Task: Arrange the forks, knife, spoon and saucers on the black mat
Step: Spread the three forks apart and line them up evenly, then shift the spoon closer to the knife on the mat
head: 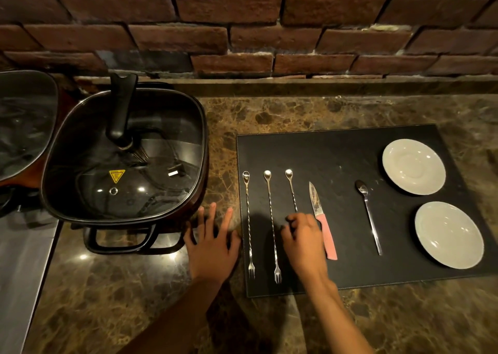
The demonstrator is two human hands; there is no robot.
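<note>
the left hand (213, 246) lies flat on the worktop (107, 299) just left of the black mat (336, 154), fingers spread and holding nothing. the right hand (304, 240) reaches over the mat, fingers curled onto the third fork (291, 189), left of the knife (322, 219); whether they grip it i cannot tell.

Left hand (213, 243) and right hand (304, 242): bare, no gloves, rings, watch or wristband visible. Both forearms are uncovered to the frame edge; no sleeve shows. Fingernails short, unpainted.
</note>
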